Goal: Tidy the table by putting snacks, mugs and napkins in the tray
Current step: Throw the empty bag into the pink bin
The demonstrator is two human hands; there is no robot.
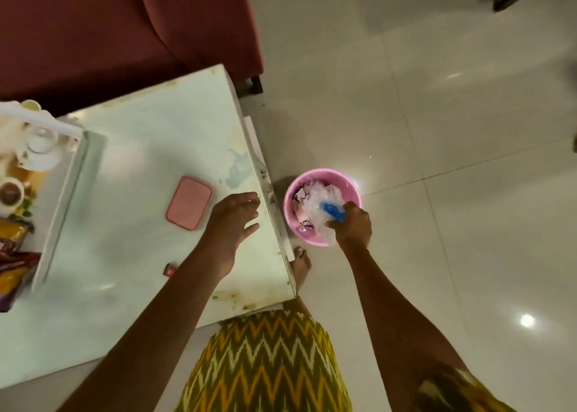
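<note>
- Centre of frame: left hand [235,216] flat and spread wide over the desk [162,149], holding nothing, fingers pointing toward the right edge.
- Right of centre: right hand [352,224] closed round a blue and clear wrapper [331,213], poised over a pink bin [323,207] on the floor just beside the desk.
- Far left edge: white tray [59,189], already loaded with mugs [11,191] above and snacks [14,255] below; long axis running top to bottom of frame.
- Between tray and left hand: pink lid [189,203] and small red scrap [170,269] lying loose.
- Tray well left of both hands; left hand nearer, likely the one to reach back.
</note>
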